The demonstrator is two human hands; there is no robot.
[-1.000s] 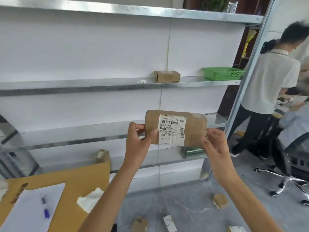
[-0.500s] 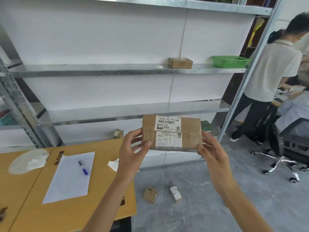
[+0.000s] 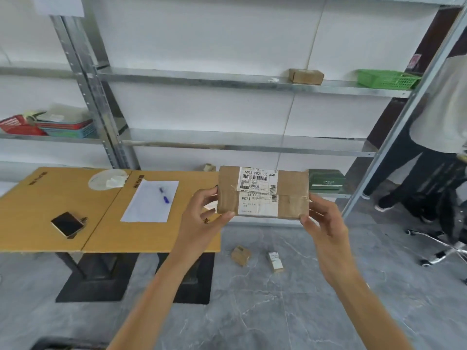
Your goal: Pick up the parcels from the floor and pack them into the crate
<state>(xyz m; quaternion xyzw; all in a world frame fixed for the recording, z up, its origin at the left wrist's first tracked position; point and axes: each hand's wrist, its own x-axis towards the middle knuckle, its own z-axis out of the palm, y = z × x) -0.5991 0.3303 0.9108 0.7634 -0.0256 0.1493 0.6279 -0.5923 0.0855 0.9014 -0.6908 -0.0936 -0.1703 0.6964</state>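
Holding a brown cardboard parcel point(image 3: 262, 193) up in mid-air, printed label facing the camera, in front of the lower shelves and above the grey floor point(image 3: 278, 311). Gripping its left end with the left hand point(image 3: 202, 218), thumb on the front lower corner and fingers round the end. Gripping the right end likewise with the right hand point(image 3: 326, 223), thumb at the lower corner and fingers behind.

Looks stiff and boxy, with corners a little crushed and glossy tape wrapped across the faces. Judged light, being carried by little more than fingertips. Probably slick on the tape and label, so better taken by the short ends or from beneath, on bare cardboard. Unlikely to sag or fold under a firm pinch.

Leaving two smaller parcels point(image 3: 240, 255) on the floor below, near each other, just past the edge of the cardboard-covered tabletop point(image 3: 50, 198). Showing no crate plainly anywhere; cannot tell where packing goes.
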